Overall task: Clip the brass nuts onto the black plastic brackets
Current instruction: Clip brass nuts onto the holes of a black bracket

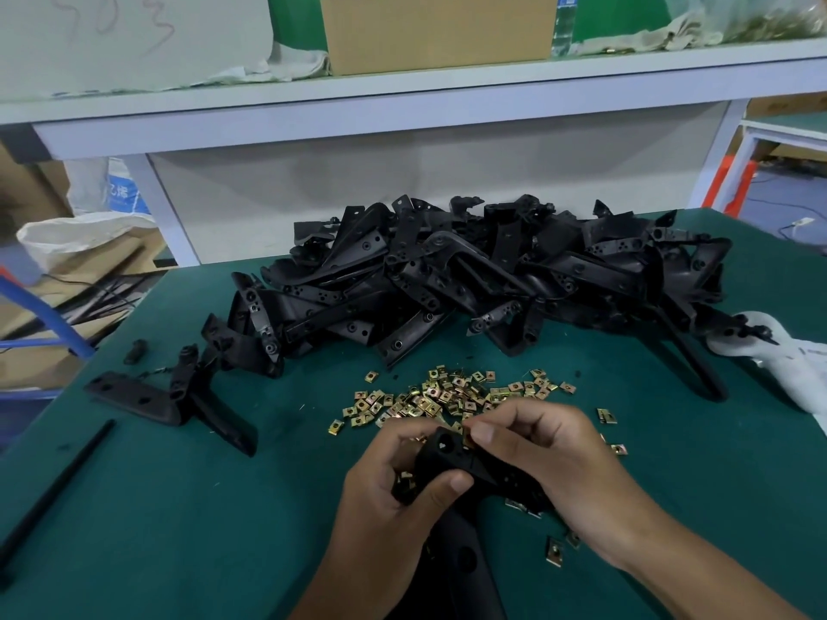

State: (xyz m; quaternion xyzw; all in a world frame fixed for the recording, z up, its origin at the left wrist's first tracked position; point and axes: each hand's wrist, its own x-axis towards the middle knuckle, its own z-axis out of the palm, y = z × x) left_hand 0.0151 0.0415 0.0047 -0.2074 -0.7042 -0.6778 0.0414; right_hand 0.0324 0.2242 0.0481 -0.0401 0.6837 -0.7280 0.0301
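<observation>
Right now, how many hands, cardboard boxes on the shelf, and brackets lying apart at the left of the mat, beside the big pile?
Hands: 2, left hand and right hand, both holding one bracket
Cardboard boxes on the shelf: 1
Brackets apart at left: 1
Total: 4

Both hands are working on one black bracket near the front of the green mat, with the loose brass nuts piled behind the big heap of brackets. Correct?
Not quite. The head view shows the brass nuts lying in front of the heap of brackets, between it and the hands. The rest holds: left hand and right hand both grip one black bracket on the green mat.
</observation>
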